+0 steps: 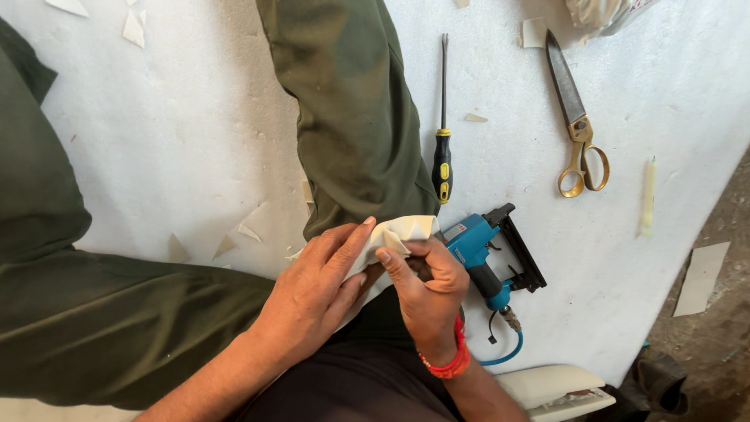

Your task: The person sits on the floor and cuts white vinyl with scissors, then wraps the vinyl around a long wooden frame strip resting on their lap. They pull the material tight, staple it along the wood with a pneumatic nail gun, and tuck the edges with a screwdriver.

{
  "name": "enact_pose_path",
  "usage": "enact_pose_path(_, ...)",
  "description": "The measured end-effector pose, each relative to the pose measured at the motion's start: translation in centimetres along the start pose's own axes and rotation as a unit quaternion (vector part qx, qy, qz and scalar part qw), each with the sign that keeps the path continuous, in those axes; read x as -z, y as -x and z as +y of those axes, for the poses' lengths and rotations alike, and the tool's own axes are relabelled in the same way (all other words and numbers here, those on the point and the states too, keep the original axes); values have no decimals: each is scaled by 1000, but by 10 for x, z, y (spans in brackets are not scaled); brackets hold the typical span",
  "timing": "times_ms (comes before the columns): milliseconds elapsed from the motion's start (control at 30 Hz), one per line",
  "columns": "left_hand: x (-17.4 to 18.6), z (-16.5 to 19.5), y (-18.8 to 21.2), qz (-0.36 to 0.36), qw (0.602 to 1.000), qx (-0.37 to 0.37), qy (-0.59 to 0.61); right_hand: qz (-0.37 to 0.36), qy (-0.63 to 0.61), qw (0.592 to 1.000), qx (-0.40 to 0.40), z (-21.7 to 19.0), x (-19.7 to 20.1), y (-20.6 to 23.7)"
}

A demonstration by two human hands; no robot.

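Pinching with my right hand [426,293], I have thumb and fingers closed on the folded cream fabric [402,232] at my knee; my left hand [316,293] lies flat, fingers spread, pressing it.

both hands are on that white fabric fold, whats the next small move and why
Probably pull the fold taut with the right hand, since the left hand lies flat on the white fabric while the right fingers pinch its edge. The blue staple gun lies untouched just beside them.
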State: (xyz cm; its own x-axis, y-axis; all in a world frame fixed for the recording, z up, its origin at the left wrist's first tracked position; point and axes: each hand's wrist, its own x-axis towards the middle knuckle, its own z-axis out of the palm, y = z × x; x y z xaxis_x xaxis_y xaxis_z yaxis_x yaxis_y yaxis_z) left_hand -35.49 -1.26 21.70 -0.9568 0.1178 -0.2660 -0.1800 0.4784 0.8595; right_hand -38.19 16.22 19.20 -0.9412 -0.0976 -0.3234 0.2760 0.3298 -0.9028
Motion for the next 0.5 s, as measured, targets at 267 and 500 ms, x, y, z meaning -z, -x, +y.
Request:
enact_pose_path(267,6,-3,-10,39,997,-32,60,35,40,993,105,3,-13,5)
enact_pose_path(500,18,-10,-45,-40,994,-75,69,28,6,996,87,2,-14,2)
